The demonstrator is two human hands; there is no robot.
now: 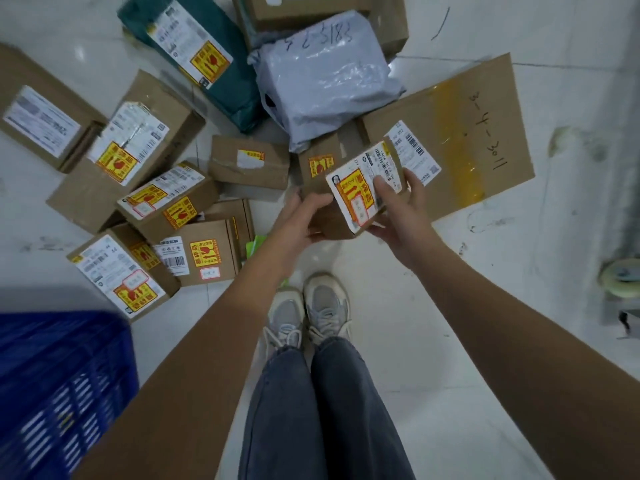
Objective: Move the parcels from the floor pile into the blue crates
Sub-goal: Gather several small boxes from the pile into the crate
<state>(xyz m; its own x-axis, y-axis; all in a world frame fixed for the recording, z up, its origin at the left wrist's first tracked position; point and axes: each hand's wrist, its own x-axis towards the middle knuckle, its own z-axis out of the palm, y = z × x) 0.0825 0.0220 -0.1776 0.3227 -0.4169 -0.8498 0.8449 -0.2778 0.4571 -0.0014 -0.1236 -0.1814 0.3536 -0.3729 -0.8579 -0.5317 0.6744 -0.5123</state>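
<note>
The blue crate [59, 386] is cut off by the lower left edge and blurred, so only its slotted plastic wall is seen and its contents cannot be determined. The cardboard boxes [322, 8] at the top edge are also truncated. Printed text on the labels is too small to be read. A small cardboard box [360, 192], rectangular and faced with a white shipping label and a yellow fragile sticker, is held above the floor between both hands: the left hand [304, 220] is curled around its left side and the right hand [401, 209] grips its right side, thumb laid on the label. Behind it, a crinkled grey plastic mailer [325, 81], a dark green package [207, 60] and a flat cardboard parcel [464, 129] lie on the glossy white tiled floor [450, 323].
</note>
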